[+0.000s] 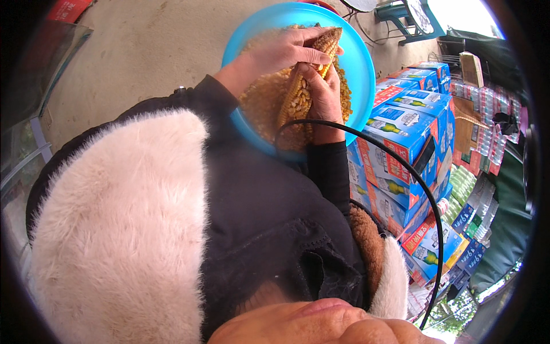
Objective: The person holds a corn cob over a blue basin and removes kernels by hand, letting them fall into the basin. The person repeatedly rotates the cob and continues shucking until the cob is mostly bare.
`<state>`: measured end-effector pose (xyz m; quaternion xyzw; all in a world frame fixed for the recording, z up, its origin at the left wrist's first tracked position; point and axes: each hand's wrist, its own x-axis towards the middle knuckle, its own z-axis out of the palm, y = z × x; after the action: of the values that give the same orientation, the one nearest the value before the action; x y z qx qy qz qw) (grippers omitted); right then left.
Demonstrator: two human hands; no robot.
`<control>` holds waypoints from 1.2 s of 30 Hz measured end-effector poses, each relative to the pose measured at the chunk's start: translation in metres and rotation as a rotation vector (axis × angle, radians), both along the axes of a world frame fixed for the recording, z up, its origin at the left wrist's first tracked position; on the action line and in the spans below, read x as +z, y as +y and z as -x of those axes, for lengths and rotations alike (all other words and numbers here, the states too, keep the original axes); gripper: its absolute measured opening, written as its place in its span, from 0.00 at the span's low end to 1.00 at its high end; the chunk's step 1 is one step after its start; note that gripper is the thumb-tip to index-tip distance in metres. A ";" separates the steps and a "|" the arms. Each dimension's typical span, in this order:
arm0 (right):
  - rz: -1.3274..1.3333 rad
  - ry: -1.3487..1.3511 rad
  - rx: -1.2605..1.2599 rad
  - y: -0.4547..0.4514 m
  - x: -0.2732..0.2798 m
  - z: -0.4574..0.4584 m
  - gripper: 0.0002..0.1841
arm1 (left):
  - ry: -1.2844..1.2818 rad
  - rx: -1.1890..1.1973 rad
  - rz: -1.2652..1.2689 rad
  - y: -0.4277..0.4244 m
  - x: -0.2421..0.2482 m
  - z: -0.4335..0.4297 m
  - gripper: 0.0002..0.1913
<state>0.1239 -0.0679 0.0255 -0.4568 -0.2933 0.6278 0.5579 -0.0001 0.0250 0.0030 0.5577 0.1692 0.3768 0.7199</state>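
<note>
A blue plastic basin point(363, 77) holds loose yellow corn kernels point(262, 96). Above it, my left hand point(292, 49) grips an ear of corn point(330, 42) whose darker tip points up and to the right. My right hand point(323, 92) is closed just below, its thumb on the upper end of a second ear of corn point(288, 101), which slants down to the left. The two ears are close together at my hands; the exact contact is hidden by my fingers. Blur covers the kernels at the basin's left.
Stacked blue and red beverage cartons point(404, 124) stand right of the basin, with a dark phone-like object point(424, 155) against them. A black cable point(399, 157) arcs across the view. A teal plastic stool point(397, 21) is at the upper right. Glass panels point(64, 64) stand at the left.
</note>
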 end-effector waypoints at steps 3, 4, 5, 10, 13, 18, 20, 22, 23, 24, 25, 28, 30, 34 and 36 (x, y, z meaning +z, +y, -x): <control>0.004 0.051 0.027 0.001 0.000 -0.001 0.23 | 0.005 -0.011 -0.046 0.001 -0.007 0.001 0.30; 0.003 0.075 0.036 0.002 0.001 -0.001 0.23 | 0.014 -0.012 -0.054 0.001 -0.008 0.002 0.31; 0.001 0.089 0.047 0.002 -0.001 -0.002 0.22 | 0.076 0.025 -0.085 0.000 -0.008 0.003 0.32; 0.029 -0.109 0.089 0.006 -0.013 -0.008 0.19 | 0.228 0.208 -0.235 -0.001 -0.010 0.000 0.34; -0.056 -0.073 0.080 0.003 0.009 0.007 0.20 | 0.161 0.165 -0.045 -0.005 -0.004 -0.003 0.31; -0.090 -0.129 0.075 0.009 -0.006 0.002 0.20 | 0.101 0.131 -0.032 -0.002 -0.007 -0.006 0.30; -0.082 -0.114 0.088 0.009 -0.018 -0.005 0.21 | 0.094 0.104 -0.029 -0.001 -0.007 -0.005 0.30; -0.067 -0.110 0.082 0.009 -0.018 -0.006 0.20 | 0.066 0.081 0.013 -0.004 -0.003 -0.002 0.31; -0.059 -0.108 0.079 0.009 -0.016 -0.006 0.20 | 0.068 0.061 0.004 -0.004 0.000 0.000 0.32; -0.054 -0.063 0.079 0.009 -0.010 -0.002 0.20 | 0.074 0.049 -0.007 -0.003 0.004 0.004 0.33; -0.050 -0.023 0.072 0.007 0.000 0.002 0.20 | 0.074 0.029 -0.019 -0.002 0.006 0.005 0.34; -0.026 0.021 0.055 0.006 0.000 0.000 0.19 | 0.010 -0.013 0.064 -0.004 0.011 0.007 0.34; 0.003 0.085 0.061 0.005 0.002 0.000 0.20 | -0.142 -0.088 0.256 -0.001 0.012 0.008 0.34; 0.035 0.244 0.090 0.003 0.022 0.001 0.20 | -0.277 -0.206 0.412 0.005 0.006 0.007 0.33; 0.062 0.255 0.021 0.002 0.018 0.001 0.20 | -0.133 -0.140 0.277 0.005 0.001 0.005 0.32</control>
<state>0.1227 -0.0663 0.0434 -0.3871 -0.2055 0.6953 0.5696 -0.0053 0.0295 0.0044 0.4373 0.1321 0.3348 0.8242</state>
